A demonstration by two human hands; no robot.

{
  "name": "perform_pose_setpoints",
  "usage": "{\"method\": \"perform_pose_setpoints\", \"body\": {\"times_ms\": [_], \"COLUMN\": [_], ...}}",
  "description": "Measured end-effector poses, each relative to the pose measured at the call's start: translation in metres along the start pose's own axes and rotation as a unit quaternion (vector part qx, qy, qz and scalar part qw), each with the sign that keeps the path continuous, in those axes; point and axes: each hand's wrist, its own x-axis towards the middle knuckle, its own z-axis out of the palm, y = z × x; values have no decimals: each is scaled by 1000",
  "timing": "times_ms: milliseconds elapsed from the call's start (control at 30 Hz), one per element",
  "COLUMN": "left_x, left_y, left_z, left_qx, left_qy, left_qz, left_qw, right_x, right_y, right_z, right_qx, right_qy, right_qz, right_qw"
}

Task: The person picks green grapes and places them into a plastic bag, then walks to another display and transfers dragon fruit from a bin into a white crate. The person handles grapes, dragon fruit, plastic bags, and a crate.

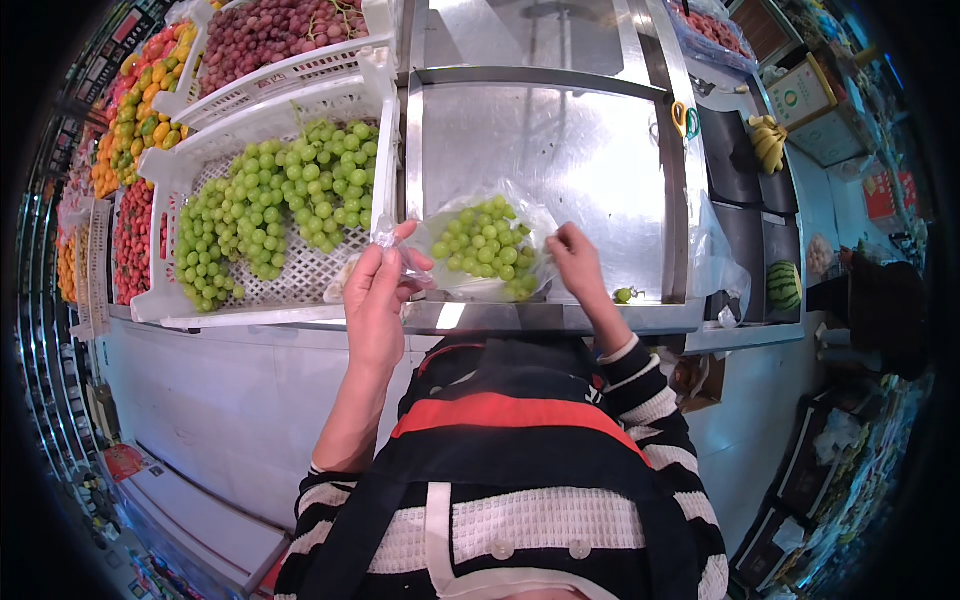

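Observation:
A clear plastic bag (450, 215) of green grapes (485, 240) lies on the steel tray (540, 140). My left hand (385, 275) pinches the bag's crumpled plastic at the left, above the tray's edge. My right hand (575, 260) has its fingers curled on the bag's right edge. A few loose grapes (624, 296) sit right of that hand. Just left of my left hand is a white plastic crate (160, 220) holding several bunches of green grapes (320, 180).
Red grapes (255, 45) fill another crate behind. Piled orange fruit (150, 90) stands far left. At right are scissors (685, 120), a hanging plastic bag (725, 270), bananas (768, 145) and a watermelon (783, 285). A dark figure, apparently a person (880, 310), is at the far right.

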Motion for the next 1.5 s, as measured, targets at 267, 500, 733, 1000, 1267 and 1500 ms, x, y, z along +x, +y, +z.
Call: {"method": "perform_pose_setpoints", "body": {"times_ms": [267, 500, 733, 1000, 1267, 1500], "left_x": [7, 2, 5, 7, 11, 28], "left_y": [18, 30, 41, 52, 73, 84], "left_z": [-1, 3, -10, 23, 54, 73], "left_qx": [27, 38, 37, -35, 129, 113], "left_qy": [14, -28, -63, -262, -345, -408], "left_qz": [43, 17, 88, -91, -68, -79], "left_qw": [999, 999, 993, 960, 927, 902], "right_x": [2, -9, -18, -64, -73, -64], "right_y": [-38, -85, -100, -160, -187, -195], "right_z": [-56, -72, -78, -95, -80, -79], "right_qx": [218, 464, 534, 560, 343, 272], "right_qy": [16, -13, 26, -58, -166, -177], "right_qz": [70, 66, 70, 0, -266, -262], "right_qw": [973, 883, 842, 826, 885, 909]}}
